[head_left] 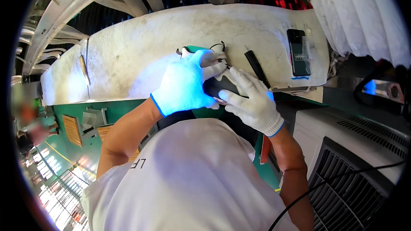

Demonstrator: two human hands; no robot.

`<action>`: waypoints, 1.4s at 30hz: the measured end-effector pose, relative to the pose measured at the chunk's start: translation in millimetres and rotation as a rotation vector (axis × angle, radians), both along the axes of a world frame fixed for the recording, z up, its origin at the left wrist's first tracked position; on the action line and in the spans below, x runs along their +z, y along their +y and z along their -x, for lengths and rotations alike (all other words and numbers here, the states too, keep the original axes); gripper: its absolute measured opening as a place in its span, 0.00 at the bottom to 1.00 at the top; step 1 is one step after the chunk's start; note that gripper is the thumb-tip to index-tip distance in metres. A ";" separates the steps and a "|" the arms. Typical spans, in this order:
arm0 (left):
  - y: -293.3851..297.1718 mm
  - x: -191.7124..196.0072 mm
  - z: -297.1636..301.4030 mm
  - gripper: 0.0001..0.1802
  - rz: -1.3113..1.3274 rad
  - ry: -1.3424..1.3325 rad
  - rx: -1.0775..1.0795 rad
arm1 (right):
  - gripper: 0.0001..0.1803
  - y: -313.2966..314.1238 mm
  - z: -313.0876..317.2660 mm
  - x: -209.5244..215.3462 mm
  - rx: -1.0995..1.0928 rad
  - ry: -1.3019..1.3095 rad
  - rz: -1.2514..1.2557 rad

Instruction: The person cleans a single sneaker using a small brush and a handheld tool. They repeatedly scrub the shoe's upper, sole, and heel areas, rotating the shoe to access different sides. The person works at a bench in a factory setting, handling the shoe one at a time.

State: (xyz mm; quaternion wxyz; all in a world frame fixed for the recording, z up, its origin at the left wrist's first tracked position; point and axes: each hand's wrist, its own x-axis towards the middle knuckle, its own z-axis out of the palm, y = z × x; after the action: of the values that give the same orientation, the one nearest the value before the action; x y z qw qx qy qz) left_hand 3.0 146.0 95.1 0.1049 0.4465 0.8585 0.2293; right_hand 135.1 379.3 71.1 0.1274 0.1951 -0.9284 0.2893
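Both hands wear white knit gloves with blue cuffs. Between them, at the near edge of the worktop, is what looks like a shoe (219,86) with dark grey, white and green parts and dark loops at its far end. My left hand (182,84) wraps round its left side, brightly lit by blue light. On the right side, my right hand (254,102) presses its fingers and thumb against the shoe. Much of the shoe is hidden under the gloves. Just right of it lies a black-handled tool (257,68) with a thin metal tip.
The long, stained pale worktop (132,47) curves across the view. A dark phone (298,51) lies at its right, and a slim light-handled tool (84,69) at its left. White pleated material (364,13) hangs at upper right. A vented machine (351,162) and black cable (317,190) are at lower right.
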 end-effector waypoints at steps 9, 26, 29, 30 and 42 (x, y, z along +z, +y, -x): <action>-1.8 1.4 2.3 0.46 0.019 -0.039 0.055 | 0.39 -9.5 17.0 3.9 -0.020 -0.196 -0.045; -87.5 -50.1 83.2 0.45 -0.414 -0.001 0.101 | 0.32 -1.7 89.7 -48.9 -0.539 -0.545 1.055; -92.7 58.9 74.7 0.48 -0.190 0.046 -0.007 | 0.45 -41.8 100.9 -16.9 -0.395 -0.743 1.624; -84.4 84.3 66.7 0.51 -0.199 0.053 0.009 | 0.44 -55.4 105.1 -32.0 -0.360 -0.692 1.725; -32.5 152.0 5.3 0.36 0.285 0.091 0.079 | 0.56 -31.2 66.7 43.1 0.197 -0.157 1.125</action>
State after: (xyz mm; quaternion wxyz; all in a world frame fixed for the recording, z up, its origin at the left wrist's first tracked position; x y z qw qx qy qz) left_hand -2.3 113.5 247.2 0.1189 0.4028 0.9032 0.0883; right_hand 68.4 348.1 114.2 0.1147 0.1608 -0.6160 0.7626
